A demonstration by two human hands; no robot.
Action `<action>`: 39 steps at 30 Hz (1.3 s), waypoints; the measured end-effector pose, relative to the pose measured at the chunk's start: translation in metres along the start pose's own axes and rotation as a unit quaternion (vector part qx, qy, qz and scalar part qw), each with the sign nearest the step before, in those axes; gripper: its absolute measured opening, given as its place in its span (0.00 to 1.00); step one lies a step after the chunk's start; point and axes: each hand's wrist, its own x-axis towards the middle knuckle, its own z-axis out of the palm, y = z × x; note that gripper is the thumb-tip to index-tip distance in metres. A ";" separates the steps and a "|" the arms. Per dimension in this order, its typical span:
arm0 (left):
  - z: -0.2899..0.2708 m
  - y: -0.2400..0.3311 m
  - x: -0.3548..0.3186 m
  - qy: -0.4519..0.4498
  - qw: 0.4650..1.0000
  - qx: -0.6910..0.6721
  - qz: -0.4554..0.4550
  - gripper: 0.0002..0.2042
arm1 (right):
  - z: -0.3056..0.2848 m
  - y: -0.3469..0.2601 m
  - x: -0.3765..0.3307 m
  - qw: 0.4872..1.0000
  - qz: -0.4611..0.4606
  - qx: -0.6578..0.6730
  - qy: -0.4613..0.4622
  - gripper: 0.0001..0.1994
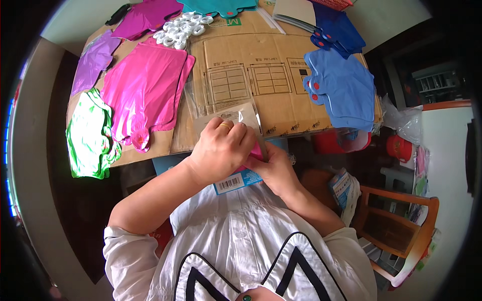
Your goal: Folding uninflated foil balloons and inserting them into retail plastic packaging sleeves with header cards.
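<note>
My left hand (221, 149) and my right hand (273, 168) meet just in front of my chest and together grip a clear plastic packet (240, 118) with a blue card backing (236, 181) and something pink (257, 150) inside. A gold ring sits on a finger of my left hand. The packet's top pokes up above my fingers; most of its middle is hidden behind them. The hands hover over the near edge of a flattened brown cardboard sheet (251, 55).
On the cardboard lie flat foil balloons: pink (143, 93), purple (93, 60), green-white (88, 138), blue (341, 90), magenta (145, 15) and teal (216, 6) at the back. A heap of white plastic rings (181, 27) lies near them. A wooden chair (396, 226) stands at the right.
</note>
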 end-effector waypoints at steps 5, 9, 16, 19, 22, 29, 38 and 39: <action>-0.002 -0.004 -0.003 0.034 0.999 -0.026 -0.026 0.13 | 0.001 -0.005 0.000 1.000 -0.008 0.007 0.010 0.10; -0.011 -0.006 -0.012 0.007 1.000 -0.022 0.008 0.17 | -0.006 -0.010 0.004 0.999 0.038 -0.011 -0.014 0.10; -0.024 -0.002 -0.045 -0.027 0.999 -0.004 -0.042 0.22 | 0.000 -0.002 -0.001 0.999 0.028 -0.023 0.005 0.11; -0.031 0.001 -0.046 -0.067 0.996 -0.035 -0.052 0.21 | 0.005 -0.001 -0.001 1.000 0.012 -0.015 0.010 0.10; -0.030 -0.009 -0.051 -0.019 0.992 -0.112 -0.051 0.23 | 0.004 0.000 0.000 1.000 0.012 -0.021 0.007 0.10; -0.005 0.034 -0.104 0.137 0.571 -0.637 -0.500 0.18 | 0.008 -0.013 -0.002 1.000 0.012 -0.020 0.010 0.10; 0.019 0.058 -0.066 0.203 0.322 -0.785 -0.489 0.08 | -0.002 -0.016 -0.004 0.898 -0.174 -0.399 0.066 0.25; 0.020 0.058 -0.068 0.210 0.323 -0.778 -0.496 0.08 | 0.002 -0.034 -0.017 0.887 -0.116 -0.435 0.100 0.23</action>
